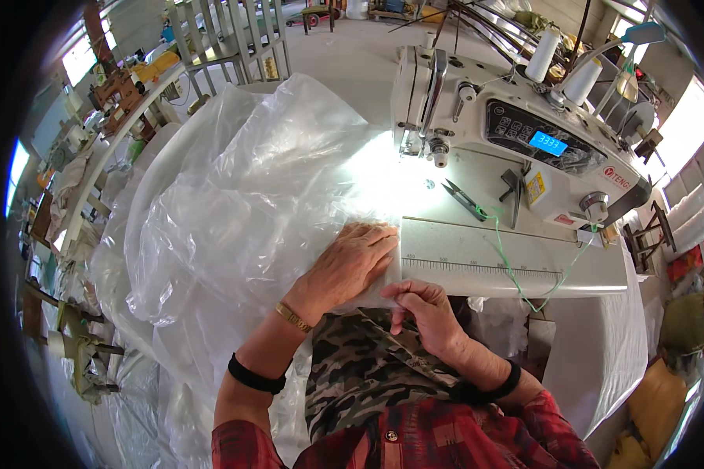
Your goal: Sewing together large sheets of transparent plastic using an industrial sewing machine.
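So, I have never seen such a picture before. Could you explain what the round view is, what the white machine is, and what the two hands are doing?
The picture comes from a wide camera worn on the person's head, looking down, so edges bend. The white machine is an industrial sewing machine on a white table, with thread cones behind it. Small snips lie on the table beside a printed ruler. A big sheet of clear plastic covers the left side. The left hand presses flat on the plastic; the right hand pinches its edge at the table's front.
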`<state>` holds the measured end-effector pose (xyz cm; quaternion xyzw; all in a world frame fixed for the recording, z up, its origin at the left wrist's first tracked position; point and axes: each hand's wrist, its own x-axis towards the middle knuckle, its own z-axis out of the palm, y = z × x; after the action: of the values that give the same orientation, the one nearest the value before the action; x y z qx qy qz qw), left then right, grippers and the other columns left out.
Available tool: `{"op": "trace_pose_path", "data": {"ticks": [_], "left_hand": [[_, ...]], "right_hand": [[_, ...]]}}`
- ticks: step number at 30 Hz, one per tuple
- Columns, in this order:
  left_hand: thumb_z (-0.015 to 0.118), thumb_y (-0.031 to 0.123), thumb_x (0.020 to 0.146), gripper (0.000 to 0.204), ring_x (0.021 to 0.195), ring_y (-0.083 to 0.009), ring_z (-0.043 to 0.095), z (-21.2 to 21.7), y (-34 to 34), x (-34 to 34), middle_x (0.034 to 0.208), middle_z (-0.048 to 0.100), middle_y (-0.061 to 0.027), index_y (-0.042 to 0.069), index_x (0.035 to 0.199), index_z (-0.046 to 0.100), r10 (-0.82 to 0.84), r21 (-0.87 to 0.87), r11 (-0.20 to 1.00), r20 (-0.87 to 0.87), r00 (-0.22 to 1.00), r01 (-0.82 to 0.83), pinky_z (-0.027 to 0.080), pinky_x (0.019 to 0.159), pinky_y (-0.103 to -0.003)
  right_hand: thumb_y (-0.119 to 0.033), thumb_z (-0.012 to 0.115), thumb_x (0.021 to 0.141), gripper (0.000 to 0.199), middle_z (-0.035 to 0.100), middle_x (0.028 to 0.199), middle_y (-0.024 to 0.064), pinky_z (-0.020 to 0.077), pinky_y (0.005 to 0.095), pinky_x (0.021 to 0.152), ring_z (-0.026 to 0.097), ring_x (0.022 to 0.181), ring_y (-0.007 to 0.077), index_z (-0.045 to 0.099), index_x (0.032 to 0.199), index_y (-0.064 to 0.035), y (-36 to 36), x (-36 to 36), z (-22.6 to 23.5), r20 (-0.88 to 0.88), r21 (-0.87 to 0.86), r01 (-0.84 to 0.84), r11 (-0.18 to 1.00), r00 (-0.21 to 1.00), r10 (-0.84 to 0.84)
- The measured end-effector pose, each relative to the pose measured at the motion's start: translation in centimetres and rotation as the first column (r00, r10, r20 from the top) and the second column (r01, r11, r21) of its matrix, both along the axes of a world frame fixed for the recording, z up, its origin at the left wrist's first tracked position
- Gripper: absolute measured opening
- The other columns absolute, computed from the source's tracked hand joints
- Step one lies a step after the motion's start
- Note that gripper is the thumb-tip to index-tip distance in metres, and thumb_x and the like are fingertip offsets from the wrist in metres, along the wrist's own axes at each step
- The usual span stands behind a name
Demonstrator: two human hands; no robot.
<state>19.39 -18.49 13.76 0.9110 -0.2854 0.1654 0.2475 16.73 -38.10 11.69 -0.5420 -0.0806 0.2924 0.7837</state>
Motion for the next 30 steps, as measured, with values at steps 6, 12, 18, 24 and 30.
{"op": "trace_pose_path", "data": {"ticks": [6, 12, 18, 24, 30], "left_hand": [[0.06, 0.013, 0.089, 0.031, 0.115, -0.0285, 0.053, 0.1, 0.2, -0.2, 0.125, 0.057, -0.0091, 0.004, 0.118, 0.059, 0.02, 0.029, 0.999, 0.005, 1.0, -0.021, 0.041, 0.1, -0.04], [0.057, 0.017, 0.093, 0.026, 0.102, -0.0317, 0.059, 1.6, -0.3, 0.8, 0.103, 0.063, -0.0137, 0.003, 0.115, 0.059, 0.064, -0.025, 0.998, -0.061, 0.996, -0.066, 0.046, 0.092, -0.042], [0.051, 0.017, 0.096, 0.026, 0.083, -0.0381, 0.064, 1.2, -2.5, 4.6, 0.084, 0.066, -0.0196, 0.001, 0.116, 0.058, 0.28, -0.001, 0.959, -0.153, 0.948, -0.283, 0.05, 0.081, -0.046], [0.047, 0.017, 0.095, 0.025, 0.086, -0.0372, 0.066, -1.3, -3.3, 6.4, 0.083, 0.066, -0.0234, 0.0, 0.11, 0.059, 0.398, 0.109, 0.912, -0.013, 0.917, -0.395, 0.049, 0.081, -0.047], [0.048, 0.015, 0.092, 0.017, 0.083, -0.0373, 0.066, -1.5, -3.6, 6.8, 0.078, 0.065, -0.0195, 0.002, 0.092, 0.059, 0.393, 0.124, 0.912, 0.016, 0.919, -0.392, 0.048, 0.083, -0.047]], "right_hand": [[-0.006, 0.048, 0.093, 0.022, 0.058, 0.067, 0.0061, 0.0522, 0.0286, 0.059, 0.059, 0.059, 0.0154, 0.066, 0.101, 0.0026, -0.1, -0.2, -0.3, -0.033, 0.031, -0.04, 0.999, 0.999, 0.041], [-0.008, 0.049, 0.095, 0.018, 0.059, 0.067, 0.0056, 0.0522, 0.029, 0.059, 0.059, 0.059, 0.0153, 0.065, 0.102, -0.0011, -0.5, -0.6, -1.4, -0.045, 0.022, -0.021, 1.0, 0.999, 0.022], [-0.01, 0.051, 0.097, 0.014, 0.06, 0.068, 0.0052, 0.0512, 0.0286, 0.058, 0.059, 0.059, 0.0147, 0.063, 0.103, -0.0047, -0.1, -0.6, -1.6, -0.064, -0.001, 0.011, 1.0, 0.998, -0.011], [-0.009, 0.05, 0.097, 0.017, 0.06, 0.067, 0.0054, 0.0502, 0.0273, 0.06, 0.06, 0.058, 0.0147, 0.062, 0.107, -0.0016, -0.1, -0.4, -1.5, -0.085, 0.008, 0.003, 1.0, 0.996, -0.003], [-0.01, 0.052, 0.097, 0.014, 0.06, 0.067, 0.005, 0.0513, 0.0277, 0.058, 0.059, 0.058, 0.0142, 0.063, 0.104, -0.0039, -0.2, -0.4, -1.7, -0.088, 0.035, -0.009, 0.999, 0.996, 0.012]]}}
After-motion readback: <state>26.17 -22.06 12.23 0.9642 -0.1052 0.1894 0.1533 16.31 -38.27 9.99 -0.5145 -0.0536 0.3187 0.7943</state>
